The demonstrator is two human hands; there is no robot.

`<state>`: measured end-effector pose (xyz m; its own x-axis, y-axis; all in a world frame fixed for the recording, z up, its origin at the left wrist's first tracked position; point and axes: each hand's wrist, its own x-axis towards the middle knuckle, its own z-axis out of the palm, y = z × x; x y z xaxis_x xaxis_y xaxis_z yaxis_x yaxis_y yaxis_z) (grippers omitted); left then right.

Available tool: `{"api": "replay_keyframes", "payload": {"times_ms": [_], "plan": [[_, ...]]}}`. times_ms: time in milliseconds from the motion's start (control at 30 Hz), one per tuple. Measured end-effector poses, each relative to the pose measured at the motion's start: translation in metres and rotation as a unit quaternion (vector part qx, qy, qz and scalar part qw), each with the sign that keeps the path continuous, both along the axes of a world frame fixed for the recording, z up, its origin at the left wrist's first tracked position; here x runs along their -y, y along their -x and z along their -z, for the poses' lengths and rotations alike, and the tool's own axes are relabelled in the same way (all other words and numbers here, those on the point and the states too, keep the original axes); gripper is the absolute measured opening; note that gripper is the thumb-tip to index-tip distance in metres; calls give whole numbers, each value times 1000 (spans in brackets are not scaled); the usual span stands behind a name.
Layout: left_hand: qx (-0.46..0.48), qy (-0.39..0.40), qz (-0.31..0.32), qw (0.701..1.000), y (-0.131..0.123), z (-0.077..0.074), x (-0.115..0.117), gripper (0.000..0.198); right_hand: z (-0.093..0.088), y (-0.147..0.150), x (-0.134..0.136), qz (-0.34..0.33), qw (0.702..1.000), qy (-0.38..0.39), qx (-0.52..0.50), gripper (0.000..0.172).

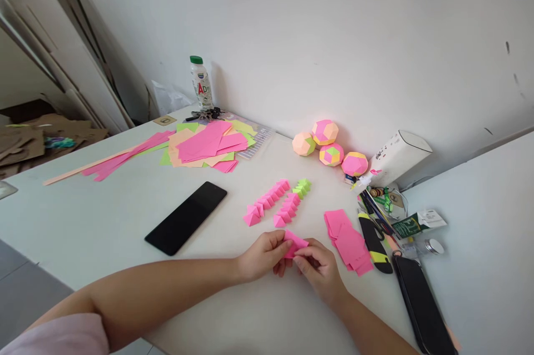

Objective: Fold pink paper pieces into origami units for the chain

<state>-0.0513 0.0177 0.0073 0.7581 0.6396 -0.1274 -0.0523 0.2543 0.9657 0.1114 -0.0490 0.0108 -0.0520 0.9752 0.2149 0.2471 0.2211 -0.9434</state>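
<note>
A small piece of pink paper (295,243) is held between both hands above the near part of the table. My left hand (266,255) pinches its left side, thumb on top. At its lower right edge, the fingers and thumb of my right hand (320,267) are closed on it. Just beyond the hands lie two rows of small folded paper units, one pink row (267,201) and one pink and green row (291,206). To the right of my right hand is a spread stack of pink paper slips (349,243).
A black phone (186,218) lies left of the hands. Colored paper sheets (208,144), keys (206,114) and a bottle (201,83) stand farther back. Several paper balls (325,132) sit by the wall. A utility knife (375,243) and black case (423,305) are on the right.
</note>
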Motion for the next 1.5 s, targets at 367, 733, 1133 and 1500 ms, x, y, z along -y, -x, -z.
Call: {"api": "replay_keyframes", "payload": {"times_ms": [367, 733, 1133, 1500], "plan": [[-5, -15, 48, 999, 1, -2, 3, 34, 3, -1, 3, 35, 997, 61, -42, 14], [-11, -17, 41, 999, 1, -2, 2, 39, 4, -1, 1, 49, 998, 24, -35, 10], [-25, -29, 29, 999, 0, 3, 2, 36, 2, -1, 2, 67, 998, 8, -5, 13], [-26, -20, 25, 999, 1, 1, 2, 37, 6, -2, 4, 81, 994, 70, -30, 16]]}}
